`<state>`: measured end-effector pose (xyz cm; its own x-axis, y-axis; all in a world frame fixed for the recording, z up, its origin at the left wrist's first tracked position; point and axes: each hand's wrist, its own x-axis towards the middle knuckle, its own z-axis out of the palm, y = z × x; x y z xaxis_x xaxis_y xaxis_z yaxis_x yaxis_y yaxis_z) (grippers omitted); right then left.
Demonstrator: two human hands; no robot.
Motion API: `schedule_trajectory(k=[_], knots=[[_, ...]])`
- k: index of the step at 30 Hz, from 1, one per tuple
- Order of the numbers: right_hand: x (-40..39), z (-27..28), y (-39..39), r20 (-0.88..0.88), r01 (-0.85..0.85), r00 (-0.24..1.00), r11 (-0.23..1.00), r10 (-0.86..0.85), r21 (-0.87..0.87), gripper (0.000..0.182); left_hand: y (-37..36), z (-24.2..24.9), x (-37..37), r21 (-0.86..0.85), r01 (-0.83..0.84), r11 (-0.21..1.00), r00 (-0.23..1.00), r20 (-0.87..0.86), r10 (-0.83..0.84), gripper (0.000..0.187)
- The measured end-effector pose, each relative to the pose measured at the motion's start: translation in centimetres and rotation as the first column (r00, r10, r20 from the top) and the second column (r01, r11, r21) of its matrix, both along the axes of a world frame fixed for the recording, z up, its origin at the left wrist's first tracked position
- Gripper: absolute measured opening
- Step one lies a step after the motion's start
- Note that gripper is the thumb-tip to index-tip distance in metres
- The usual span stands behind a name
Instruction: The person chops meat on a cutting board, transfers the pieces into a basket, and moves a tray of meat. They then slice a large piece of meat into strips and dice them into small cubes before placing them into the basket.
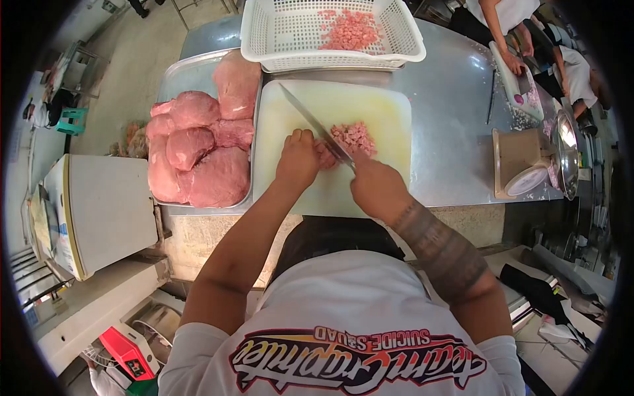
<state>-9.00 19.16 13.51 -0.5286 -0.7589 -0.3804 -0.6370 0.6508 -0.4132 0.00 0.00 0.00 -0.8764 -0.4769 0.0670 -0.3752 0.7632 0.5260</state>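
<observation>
My right hand [380, 188] is closed round the handle of a long kitchen knife [305, 112]. Its blade slants up and left across a white cutting board [389, 119]. Beside the blade, my left hand [298, 157] has its fingers curled against a piece of pink raw meat [325, 156], partly hidden by the hand and knife. On the blade's other side lies a small heap of diced meat [353, 136]. Large raw meat chunks [191, 142] fill a metal tray [173, 72] left of the board.
Behind the board stands a white perforated basket [277, 63] holding diced meat. A kitchen scale [522, 162] with a metal pan sits at the right of the steel table [449, 119]. Far right, another person's hand [513, 63] works over a second board [505, 79].
</observation>
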Motion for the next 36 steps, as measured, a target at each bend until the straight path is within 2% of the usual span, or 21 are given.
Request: schedule_trajectory(k=[2, 3, 5, 8, 11, 14, 17, 20, 23, 26, 29, 33, 36], knots=[[0.7, 2.2, 1.6, 0.005, -0.040, 0.999, 0.994, 0.040, 0.105, 0.037, -0.7, 0.4, 0.0, -0.083, 0.042, 0.996, 0.999, -0.006, -0.043, 0.026], [1.2, 2.5, 3.8, 0.034, -0.026, 0.999, 0.982, 0.020, 0.186, 0.036, 3.1, -0.1, 0.8, 0.037, 0.036, 0.999, 0.999, -0.017, -0.036, 0.023], [1.9, -2.6, 3.2, 0.054, 0.011, 0.998, 0.997, -0.015, 0.083, 0.035, 1.4, 0.2, 0.9, 0.005, 0.027, 1.000, 0.998, -0.058, -0.027, 0.018], [1.6, -4.6, 0.1, -0.016, 0.010, 1.000, 0.999, -0.011, -0.034, 0.033, 0.6, -1.4, 0.9, -0.069, 0.046, 0.997, 0.994, -0.092, -0.052, 0.021], [1.0, -4.9, -1.0, -0.101, -0.002, 0.995, 0.996, -0.007, -0.091, 0.030, 0.3, 0.2, 0.8, 0.045, 0.033, 0.998, 0.999, 0.003, -0.033, 0.022], [2.3, -0.2, 0.4, -0.026, 0.023, 0.999, 1.000, -0.024, -0.005, 0.026, -0.3, 0.2, 1.5, 0.050, 0.026, 0.998, 0.997, -0.080, -0.022, 0.014], [2.9, 1.7, 1.6, 0.051, 0.002, 0.999, 0.996, -0.007, 0.090, 0.027, -0.2, -0.4, 1.6, 0.023, 0.060, 0.998, 0.992, -0.112, -0.057, 0.013], [2.5, -4.3, -0.4, -0.031, 0.034, 0.999, 0.999, -0.035, -0.004, 0.026, -0.4, -1.2, 1.6, -0.007, 0.080, 0.997, 0.984, -0.162, -0.080, 0.014], [1.8, -6.5, -3.0, -0.137, -0.018, 0.991, 0.989, -0.002, -0.148, 0.026, -0.5, -0.6, 1.9, 0.031, 0.092, 0.995, 0.986, -0.140, -0.087, 0.015], [2.7, -2.1, -2.3, -0.136, -0.006, 0.991, 0.989, -0.014, -0.146, 0.026, -0.8, 0.0, 1.9, 0.079, 0.040, 0.996, 0.995, -0.099, -0.032, 0.015], [3.9, 2.5, 0.2, -0.031, 0.001, 1.000, 0.999, 0.000, 0.036, 0.024, -0.6, 0.3, 2.1, 0.074, 0.035, 0.997, 0.998, -0.064, -0.030, 0.014], [4.3, -4.2, -0.3, -0.050, 0.062, 0.997, 0.998, -0.064, -0.025, 0.028, -0.3, 0.1, 2.4, 0.100, 0.078, 0.992, 0.994, -0.083, -0.070, 0.015], [3.2, -5.6, -3.6, -0.116, 0.029, 0.992, 0.995, -0.040, -0.094, 0.029, -0.6, -0.2, 2.3, 0.079, 0.067, 0.995, 0.994, -0.089, -0.059, 0.015]])
